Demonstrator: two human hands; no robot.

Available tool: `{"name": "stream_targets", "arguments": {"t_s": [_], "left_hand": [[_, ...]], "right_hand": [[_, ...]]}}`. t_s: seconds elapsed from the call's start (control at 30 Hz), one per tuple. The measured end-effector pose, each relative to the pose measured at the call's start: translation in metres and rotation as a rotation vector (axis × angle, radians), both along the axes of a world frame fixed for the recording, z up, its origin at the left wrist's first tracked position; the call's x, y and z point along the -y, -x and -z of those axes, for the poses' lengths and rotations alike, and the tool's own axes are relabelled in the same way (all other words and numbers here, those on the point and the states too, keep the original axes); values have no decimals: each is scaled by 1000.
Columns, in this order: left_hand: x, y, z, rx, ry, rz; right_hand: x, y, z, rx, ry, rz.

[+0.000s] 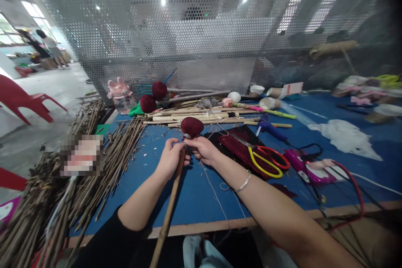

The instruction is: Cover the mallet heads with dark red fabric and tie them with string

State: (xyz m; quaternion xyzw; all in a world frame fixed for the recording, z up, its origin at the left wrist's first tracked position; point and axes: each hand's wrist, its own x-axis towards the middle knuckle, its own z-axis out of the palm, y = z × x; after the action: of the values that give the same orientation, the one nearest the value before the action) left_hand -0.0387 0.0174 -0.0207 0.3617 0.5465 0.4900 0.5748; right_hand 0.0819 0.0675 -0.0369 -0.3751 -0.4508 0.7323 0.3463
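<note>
A bamboo stick (pixel 171 207) slants up from my lap, topped by a round head wrapped in dark red cloth (pixel 192 125), like a mallet. My left hand (pixel 171 159) is closed around the stick just under the head. At the gathered neck, my right hand (pixel 201 149) pinches with thumb and forefinger, its other fingers curled. White string (pixel 213 190) trails down from beneath my right hand to the table's front edge. Whitish binding shows at the neck, partly hidden by the fingers. Scissors with red and yellow handles (pixel 265 161) lie to the right on dark red cloth pieces (pixel 235 144).
Bundles of thin twigs (pixel 106 176) cover the left side of the blue table (pixel 150 205). Behind lie bamboo sticks (pixel 201 117) and two more dark red heads (pixel 153 96). A blue glue gun (pixel 270 130), cables and a plastic bag (pixel 348 138) are at right. A perforated metal screen (pixel 188 37) stands behind.
</note>
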Motion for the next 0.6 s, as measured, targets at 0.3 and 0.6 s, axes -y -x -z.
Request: {"name": "stream_targets", "arguments": {"t_s": [0.3, 0.6], "left_hand": [[0, 6, 1, -278, -261, -69], [-1, 6, -5, -163, -240, -86]], "right_hand": [[2, -6, -9, 172, -310, 23], [8, 1, -15, 185, -367, 256]]}}
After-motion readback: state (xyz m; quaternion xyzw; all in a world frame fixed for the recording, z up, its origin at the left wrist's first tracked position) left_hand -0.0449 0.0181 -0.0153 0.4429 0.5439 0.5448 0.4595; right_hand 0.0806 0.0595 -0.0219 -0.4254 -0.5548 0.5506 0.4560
